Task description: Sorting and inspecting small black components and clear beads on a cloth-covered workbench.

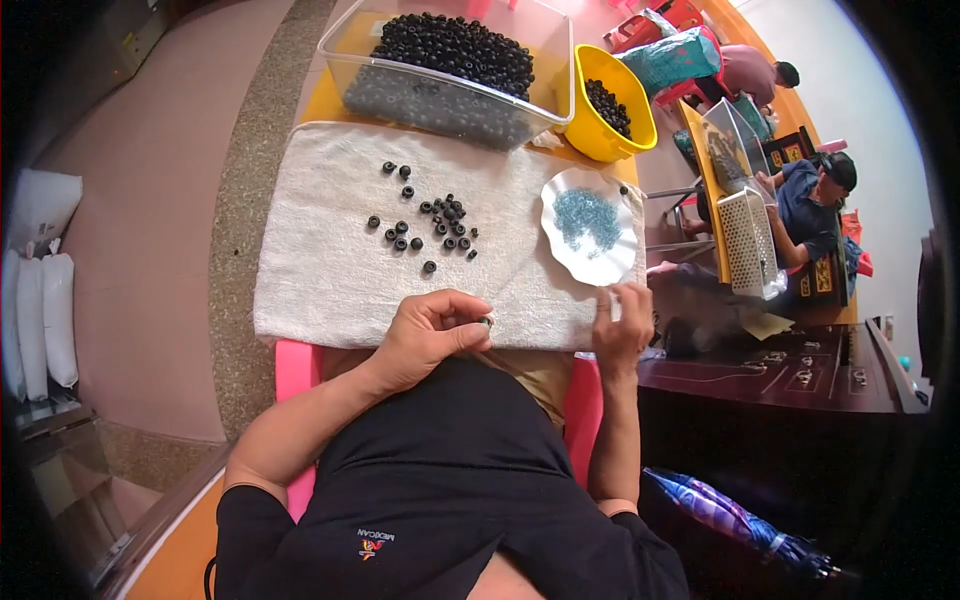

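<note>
My left hand (432,338) is at the near edge of the white cloth (330,270), thumb and forefinger pinched on a small dark bead (487,321). Several loose black beads (430,267) with holes are scattered on the cloth beyond it. To the right, a scalloped white plate (600,268) carries a heap of tiny bluish, glassy pieces (588,220). My right hand (622,325) is just nearer than the plate's near rim, its fingers bent together and slightly blurred. Whatever its fingertips hold, if anything, is too small to tell.
A clear plastic bin (450,110) full of black beads stands at the far side, beside a yellow tub (600,140) with more of them. At right, a person (815,205) sits by a white perforated basket (747,245). A folded purple umbrella (735,520) lies lower right.
</note>
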Available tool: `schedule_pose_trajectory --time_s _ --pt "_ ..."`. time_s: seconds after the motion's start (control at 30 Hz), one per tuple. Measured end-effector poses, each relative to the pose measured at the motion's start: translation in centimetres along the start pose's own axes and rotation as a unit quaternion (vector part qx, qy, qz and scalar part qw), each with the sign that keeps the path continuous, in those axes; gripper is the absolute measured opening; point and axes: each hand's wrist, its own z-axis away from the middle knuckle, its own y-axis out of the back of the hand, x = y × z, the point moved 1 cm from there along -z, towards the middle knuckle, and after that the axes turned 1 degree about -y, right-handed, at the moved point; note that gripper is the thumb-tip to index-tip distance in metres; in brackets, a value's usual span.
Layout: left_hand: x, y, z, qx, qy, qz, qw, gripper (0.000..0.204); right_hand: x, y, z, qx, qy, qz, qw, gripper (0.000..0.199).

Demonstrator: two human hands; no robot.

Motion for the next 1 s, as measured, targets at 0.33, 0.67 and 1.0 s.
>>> schedule_pose_trajectory --time_s 0.33,0.67,1.0 --pt "-0.3 0.2 -0.1 0.019 -0.038 -0.091 0.995 0.018 16.0 -2.4 6.7 -0.05 -0.293 -0.025 0.955 0.038" --pt "-0.8 0.5 -0.4 0.043 -0.051 -0.118 0.991 0.016 17.6 -3.0 7.9 0.064 -0.423 -0.252 0.868 0.022" --pt "-0.6 0.6 -0.4 0.03 -0.021 -0.142 0.989 0.015 19.5 -2.9 8.9 -0.014 -0.417 -0.242 0.876 0.029"
